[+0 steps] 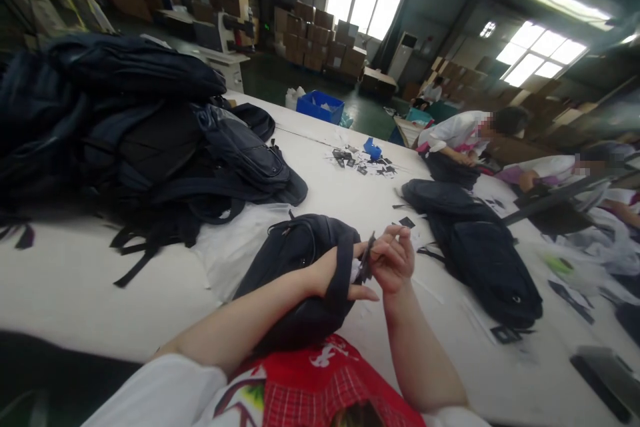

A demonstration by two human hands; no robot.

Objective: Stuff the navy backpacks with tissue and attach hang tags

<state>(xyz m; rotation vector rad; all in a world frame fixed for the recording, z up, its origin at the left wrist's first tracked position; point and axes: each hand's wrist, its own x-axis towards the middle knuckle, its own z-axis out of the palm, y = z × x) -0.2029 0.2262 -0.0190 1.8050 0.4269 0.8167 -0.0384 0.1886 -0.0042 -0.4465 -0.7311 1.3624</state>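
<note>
A dark navy backpack (pixel 300 247) lies on the table against my front, with a zip and a looped strap (pixel 343 267) on its right side. My left hand (pixel 327 270) reaches through this strap, which crosses over the hand. Its thumb stretches out to the right, apart from the fingers; the fingertips are partly hidden. Small dark tags (pixel 368 259) stand on edge between my hands, with something white beside them. My right hand (pixel 393 259) has its fingers curled and pinches the tags at their right side.
Dark backpacks (pixel 145 127) are heaped at the left, beside white sheeting (pixel 235 240). Another backpack (pixel 480 253) lies at the right. Loose tags (pixel 350 159) are scattered near a small blue container (pixel 372 148). A blue bin (pixel 320 107) stands beyond the table. Co-workers (pixel 463 133) bend over the table at the right.
</note>
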